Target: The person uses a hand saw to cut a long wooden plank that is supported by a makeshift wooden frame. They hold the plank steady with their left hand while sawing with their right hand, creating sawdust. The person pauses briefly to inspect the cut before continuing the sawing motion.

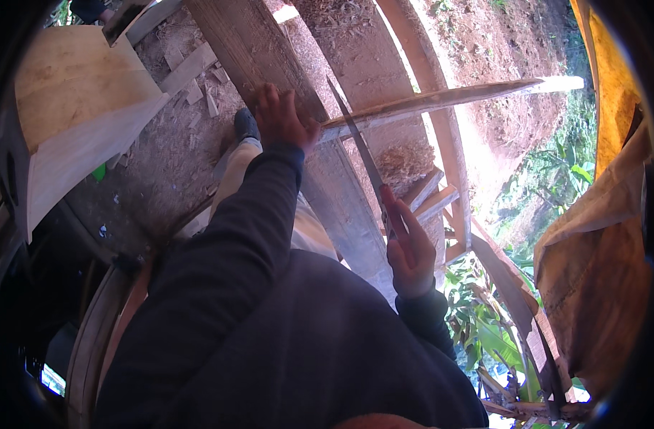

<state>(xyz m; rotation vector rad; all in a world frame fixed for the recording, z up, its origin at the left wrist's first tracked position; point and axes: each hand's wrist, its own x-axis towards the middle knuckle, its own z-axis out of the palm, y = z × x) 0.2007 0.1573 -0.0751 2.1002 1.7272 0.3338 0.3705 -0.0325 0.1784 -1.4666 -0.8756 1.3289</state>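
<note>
A long, narrow wooden strip (441,99) with rough, bark-like edges lies across the bench planks, its pale tip pointing to the far right. My left hand (280,118) is closed over the strip's left end, pressing it against a weathered plank (259,46). Part of that end is hidden under the hand. In my right hand (411,259) is a handsaw, gripped by its reddish handle. The saw's blade (367,154) slants away to the upper left and crosses the strip just right of my left hand. Whether the teeth have cut into the wood cannot be made out.
Gaps separate the bench planks, with sawdust (405,161) on one of them. A pale wooden panel (91,93) stands at the left, beside offcuts on the dirt floor (151,171). Orange-brown sheeting (591,264) hangs at the right. My shoe (247,125) is beside the bench.
</note>
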